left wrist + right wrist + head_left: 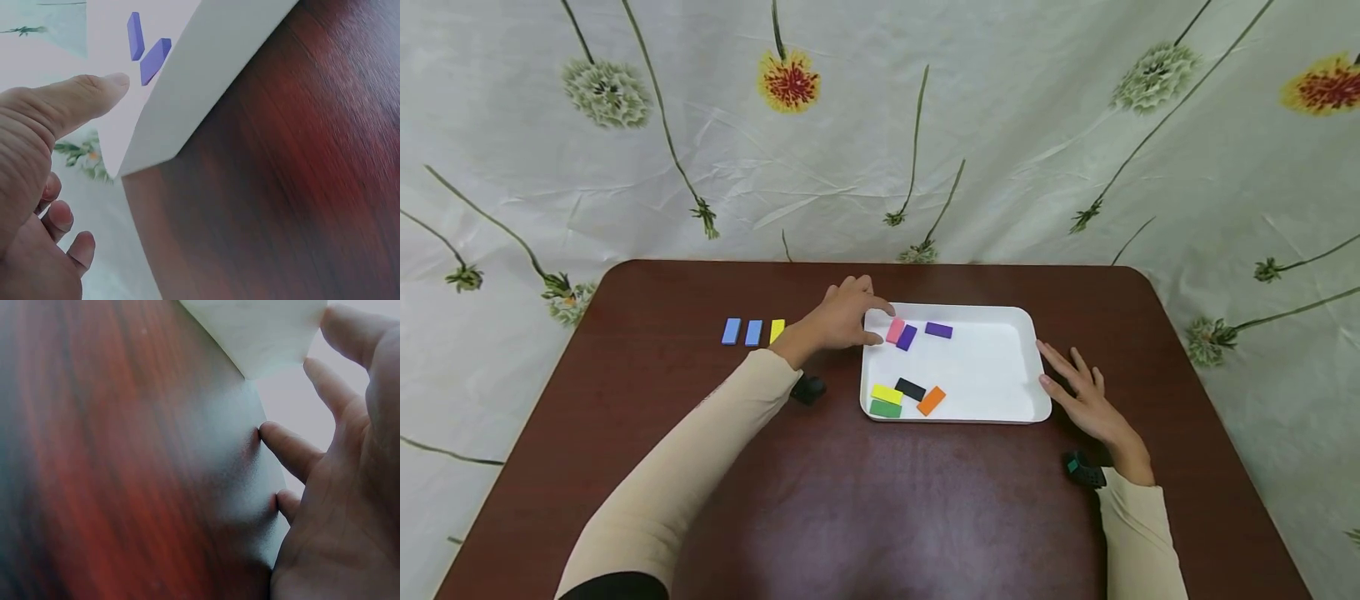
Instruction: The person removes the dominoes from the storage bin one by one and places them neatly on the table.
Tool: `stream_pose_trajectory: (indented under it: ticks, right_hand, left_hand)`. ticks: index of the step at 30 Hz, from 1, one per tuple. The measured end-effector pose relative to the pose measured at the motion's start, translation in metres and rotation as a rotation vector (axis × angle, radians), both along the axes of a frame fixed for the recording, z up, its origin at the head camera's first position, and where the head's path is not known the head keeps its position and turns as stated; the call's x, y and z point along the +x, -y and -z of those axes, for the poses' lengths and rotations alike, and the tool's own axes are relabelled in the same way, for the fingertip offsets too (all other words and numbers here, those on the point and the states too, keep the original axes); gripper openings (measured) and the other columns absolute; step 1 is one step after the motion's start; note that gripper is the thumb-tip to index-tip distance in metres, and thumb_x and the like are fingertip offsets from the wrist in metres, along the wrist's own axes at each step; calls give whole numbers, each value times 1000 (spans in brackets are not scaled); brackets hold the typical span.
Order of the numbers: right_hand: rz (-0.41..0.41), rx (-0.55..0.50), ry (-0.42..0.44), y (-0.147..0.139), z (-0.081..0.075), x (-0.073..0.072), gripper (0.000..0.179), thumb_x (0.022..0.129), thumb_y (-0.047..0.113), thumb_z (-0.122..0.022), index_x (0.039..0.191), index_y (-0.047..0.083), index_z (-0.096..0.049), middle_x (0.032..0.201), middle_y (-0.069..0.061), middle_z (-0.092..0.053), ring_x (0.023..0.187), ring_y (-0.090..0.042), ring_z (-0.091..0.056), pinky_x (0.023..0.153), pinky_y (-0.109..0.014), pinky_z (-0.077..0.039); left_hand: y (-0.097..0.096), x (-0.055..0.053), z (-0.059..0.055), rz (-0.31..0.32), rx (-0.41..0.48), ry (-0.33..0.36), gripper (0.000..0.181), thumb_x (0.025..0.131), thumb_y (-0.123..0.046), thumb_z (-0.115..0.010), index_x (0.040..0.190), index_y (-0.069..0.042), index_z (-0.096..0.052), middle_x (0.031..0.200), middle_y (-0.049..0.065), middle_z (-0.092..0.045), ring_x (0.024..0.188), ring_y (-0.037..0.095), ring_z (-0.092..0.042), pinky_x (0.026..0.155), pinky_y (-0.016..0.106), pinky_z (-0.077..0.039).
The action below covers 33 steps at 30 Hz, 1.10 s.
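Note:
My left hand (842, 317) is over the left rim of a white tray (985, 362), thumb and index finger spread apart with nothing between them. Just right of its fingertips lies a pink block (895, 330), touching a purple block (907, 337). Another purple block (938, 330) lies a little farther right. In the left wrist view, the thumb (100, 90) points toward the two purple blocks, above the tray wall. My right hand (1093, 408) touches the tray's right side with thumb and index fingertips; in the right wrist view, other fingertips (269, 431) rest on the table.
Near the tray's front left corner lie a yellow block (887, 393), a green block (885, 408), a black block (911, 389) and an orange block (932, 401). On the brown table (880, 500), two blue blocks (732, 331) and a yellow block (777, 330) stand left of the left hand.

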State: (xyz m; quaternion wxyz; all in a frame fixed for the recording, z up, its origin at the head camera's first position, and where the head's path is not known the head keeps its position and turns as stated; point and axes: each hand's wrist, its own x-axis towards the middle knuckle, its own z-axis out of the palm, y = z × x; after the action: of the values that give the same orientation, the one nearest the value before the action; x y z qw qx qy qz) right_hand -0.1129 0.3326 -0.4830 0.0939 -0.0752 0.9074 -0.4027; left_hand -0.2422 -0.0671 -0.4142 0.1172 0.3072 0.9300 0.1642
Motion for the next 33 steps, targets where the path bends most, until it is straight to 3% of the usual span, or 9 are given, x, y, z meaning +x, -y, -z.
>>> stream_pose_trajectory:
  ticks: [7,18,33]
  right_hand:
    - [2,-9,-10,0,2,-1,64,105,32,-50,161,20,-21,167,-19,-14,150,-50,13,106,-74,18]
    - [0,-10,-8,-1,1,-1,64,105,30,-50,161,22,-22,167,-18,-14,151,-49,13,106,-74,18]
    - [-3,-15,-15,-1,1,-1,63,105,30,-50,161,24,-21,167,-19,-14,150,-50,13,106,-74,18]
  left_hand:
    - [-17,-3,7,18,-20,-4,41,84,-28,-81,124,-22,-72,103,6,-45,100,25,-38,77,39,-25]
    - [-37,-6,13,-5,-45,29,42,83,-27,-82,124,-24,-73,111,8,-44,108,26,-35,82,40,-26]
    - [-45,-6,16,-13,-131,56,49,81,-29,-84,129,-26,-70,115,8,-42,109,25,-34,84,40,-27]
